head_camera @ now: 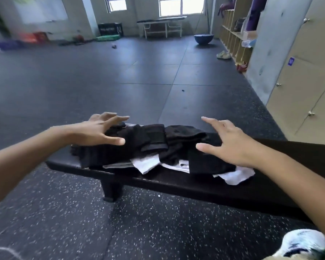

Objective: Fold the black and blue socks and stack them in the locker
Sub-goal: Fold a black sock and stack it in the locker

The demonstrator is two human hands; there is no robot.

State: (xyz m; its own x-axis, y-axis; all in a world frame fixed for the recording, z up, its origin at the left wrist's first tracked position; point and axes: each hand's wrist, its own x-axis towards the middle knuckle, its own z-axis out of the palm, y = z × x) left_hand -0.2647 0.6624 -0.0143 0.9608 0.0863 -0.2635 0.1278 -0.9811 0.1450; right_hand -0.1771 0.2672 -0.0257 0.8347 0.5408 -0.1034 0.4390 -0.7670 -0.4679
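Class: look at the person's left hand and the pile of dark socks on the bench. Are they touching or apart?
Touching. The head view shows the left hand with spread fingers and thumb lying on the left end of the dark socks.

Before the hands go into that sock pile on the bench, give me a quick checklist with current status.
1. Both hands free: ok. Left hand and right hand are spread, holding nothing.
2. Sock pile within reach: ok, directly under both hands.
3. Pile fully on the bench: not ok, white pieces hang over the near edge.
4. Black socks on top: ok.
5. Blue socks located: cannot tell, none is visible in the pile.
6. Lockers open: not ok, the visible doors are closed.
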